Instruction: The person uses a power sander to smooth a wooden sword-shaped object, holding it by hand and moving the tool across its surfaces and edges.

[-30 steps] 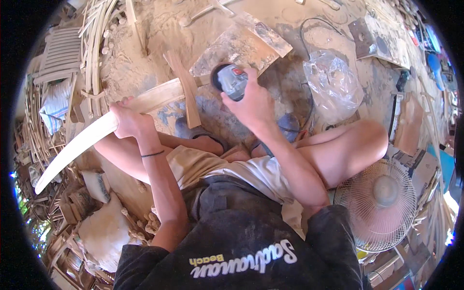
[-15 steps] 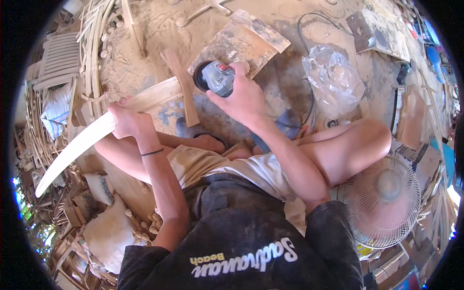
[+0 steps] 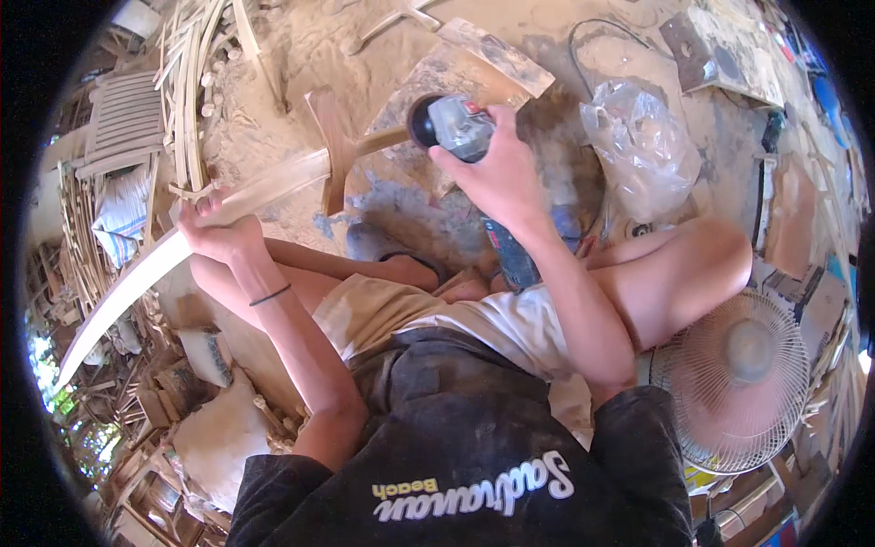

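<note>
as left hand [image 3: 221,239] clamps curved pale wooden sword [image 3: 273,190], right hand [image 3: 504,180] grips grey black-disced grinder [image 3: 463,129] above near edge of dusty flat wooden board [image 3: 456,71].

The power tool [image 3: 461,130] has moved farther from the wooden crosspiece [image 3: 338,152].

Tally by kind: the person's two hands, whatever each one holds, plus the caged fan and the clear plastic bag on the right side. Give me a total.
Hands: 2 (left hand, right hand)
Curved wooden sword, in the left: 1
Handheld power tool, in the right: 1
Caged fan: 1
Clear plastic bag: 1
Total: 6
</note>
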A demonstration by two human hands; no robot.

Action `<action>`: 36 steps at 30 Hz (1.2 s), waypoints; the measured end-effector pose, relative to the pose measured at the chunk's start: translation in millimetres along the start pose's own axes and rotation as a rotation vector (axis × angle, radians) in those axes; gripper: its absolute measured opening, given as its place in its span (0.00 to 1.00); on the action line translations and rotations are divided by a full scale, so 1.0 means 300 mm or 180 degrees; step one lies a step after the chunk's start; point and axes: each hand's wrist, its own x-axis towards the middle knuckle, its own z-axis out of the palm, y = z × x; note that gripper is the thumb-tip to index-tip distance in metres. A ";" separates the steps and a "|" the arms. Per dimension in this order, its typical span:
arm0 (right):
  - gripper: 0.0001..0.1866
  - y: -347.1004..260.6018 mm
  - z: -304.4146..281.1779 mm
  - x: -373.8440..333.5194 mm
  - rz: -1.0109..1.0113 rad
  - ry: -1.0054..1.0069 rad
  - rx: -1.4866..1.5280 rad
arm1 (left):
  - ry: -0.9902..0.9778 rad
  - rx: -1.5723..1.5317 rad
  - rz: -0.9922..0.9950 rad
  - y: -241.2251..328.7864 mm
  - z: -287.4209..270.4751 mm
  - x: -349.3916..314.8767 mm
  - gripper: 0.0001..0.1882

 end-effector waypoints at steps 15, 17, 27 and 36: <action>0.53 -0.072 0.072 0.036 -0.0054 -0.0623 0.0020 | -0.0671 -0.0246 0.0002 0.008 0.026 0.009 0.17; 0.52 -0.046 0.068 0.047 0.0003 -0.0613 -0.0057 | -0.0773 -0.0288 -0.0061 0.012 0.015 0.018 0.16; 0.52 -0.014 0.062 0.043 -0.0020 -0.0398 0.0192 | -0.1171 -0.0330 -0.0069 0.019 0.033 0.021 0.16; 0.52 0.048 0.025 0.074 0.0180 -0.0390 -0.0263 | -0.2571 -0.0015 -0.0358 0.037 0.012 0.098 0.11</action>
